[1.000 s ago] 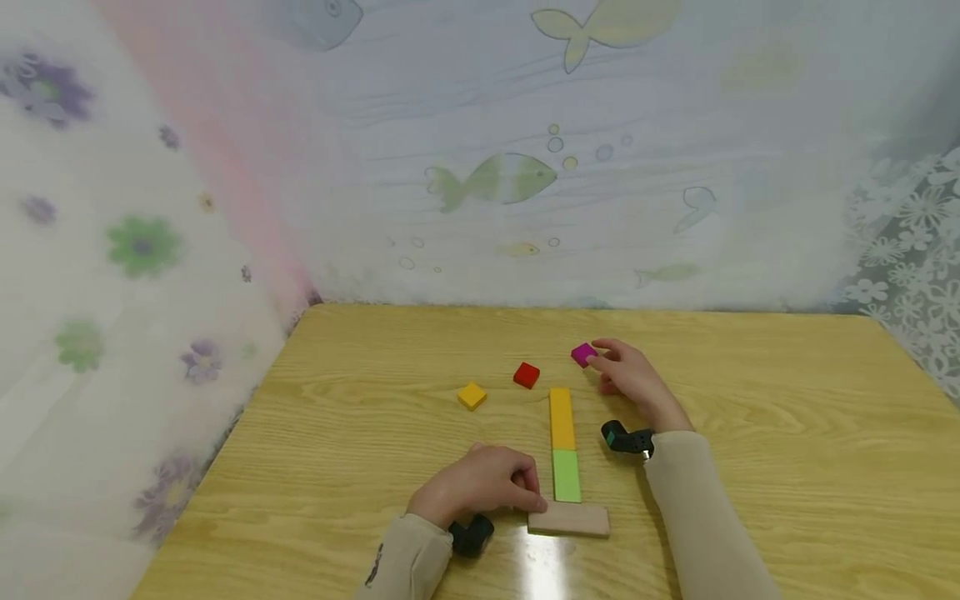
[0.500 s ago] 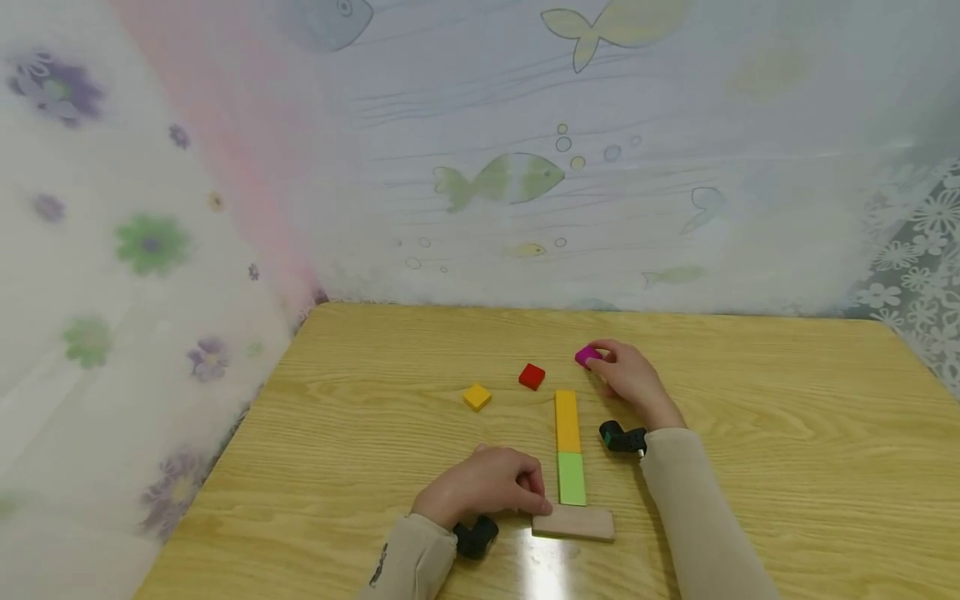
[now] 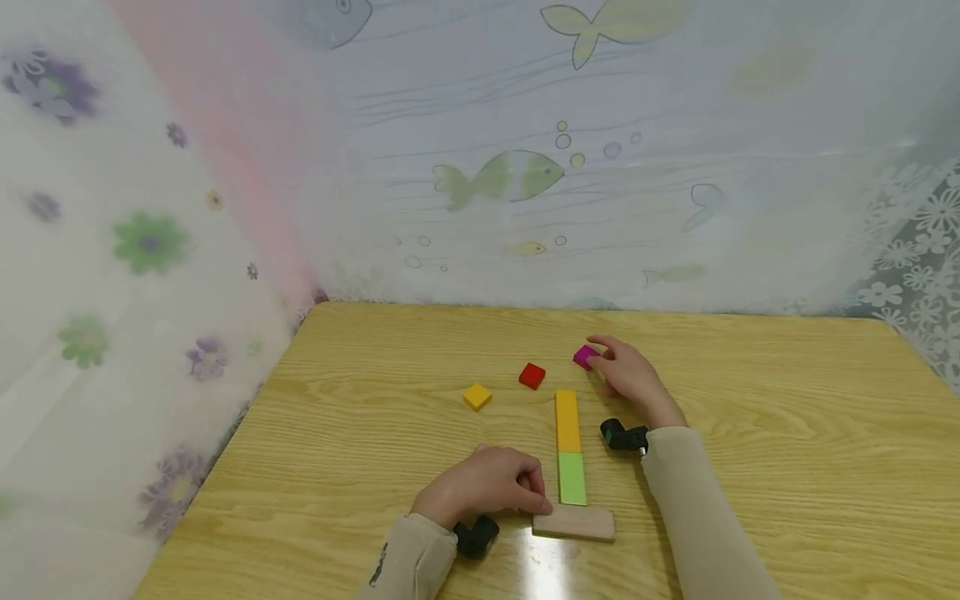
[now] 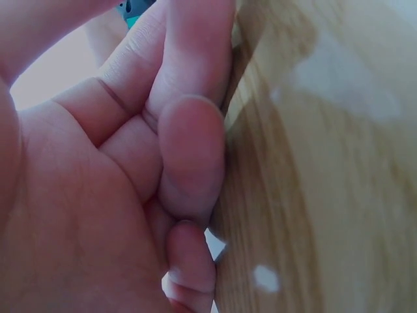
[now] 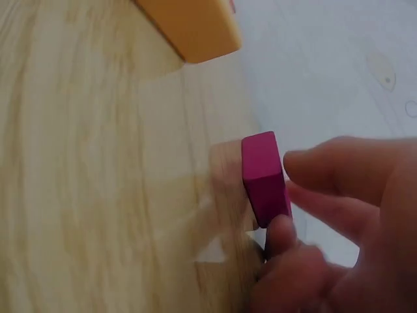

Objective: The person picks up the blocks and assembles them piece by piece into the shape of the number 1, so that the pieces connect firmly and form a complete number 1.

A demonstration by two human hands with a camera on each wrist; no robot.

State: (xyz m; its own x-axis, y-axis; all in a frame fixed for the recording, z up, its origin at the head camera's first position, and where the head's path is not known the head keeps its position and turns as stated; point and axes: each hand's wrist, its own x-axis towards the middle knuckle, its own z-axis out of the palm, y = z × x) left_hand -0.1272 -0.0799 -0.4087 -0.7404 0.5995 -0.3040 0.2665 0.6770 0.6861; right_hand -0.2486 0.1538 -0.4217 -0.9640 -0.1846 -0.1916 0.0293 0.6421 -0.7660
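Observation:
In the head view, a small magenta block (image 3: 584,357) lies on the table near the back. My right hand (image 3: 630,377) is at its right side. In the right wrist view the thumb touches the magenta block (image 5: 263,171), while the index finger stands a little off its face. Nearer, a long orange block (image 3: 567,421) and a light green block (image 3: 572,478) form a line, end to end. Below them a plain wooden plank (image 3: 573,524) lies crosswise. My left hand (image 3: 487,482) has its thumb and bent index fingertip at the plank's left corner; its other fingers are curled.
A red block (image 3: 532,376) and a yellow block (image 3: 477,397) lie apart to the left of the magenta one. The wooden table (image 3: 360,400) ends at a patterned curtain (image 3: 465,275) behind it, with another on the left.
Compared with half a second ago, my right index finger has lifted slightly from the magenta block, and the block sits a touch further left. My left hand has stayed at the plank's corner.

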